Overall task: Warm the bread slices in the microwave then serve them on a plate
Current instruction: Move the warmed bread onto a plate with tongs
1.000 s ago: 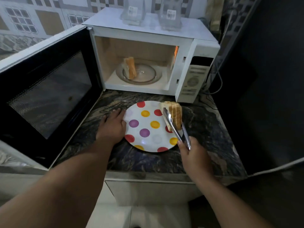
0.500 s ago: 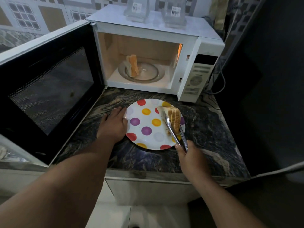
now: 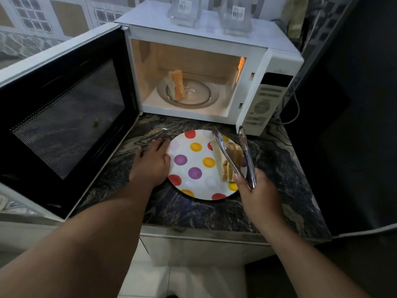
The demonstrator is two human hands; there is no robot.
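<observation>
Nearest the counter's front edge, the right hand [image 3: 261,193] is closed around the handle end of a pair of metal tongs [image 3: 235,157], whose two arms are spread apart above the plate, not pinching anything. The left hand [image 3: 151,163] lies flat on the dark marbled counter [image 3: 279,168], fingers loosely extended and holding nothing, its fingertips touching the left rim of the polka-dot plate [image 3: 193,166]. A stack of bread slices [image 3: 228,161] lies on the right side of that plate, under the tongs. Behind the plate, at the counter's back edge, stands the white microwave [image 3: 264,61], its door [image 3: 62,117] swung wide open to the left. Inside, more bread slices [image 3: 177,84] stand upright on the left of the glass turntable [image 3: 199,93]. Two clear containers [image 3: 184,9] with barcode labels sit on top of the microwave.
</observation>
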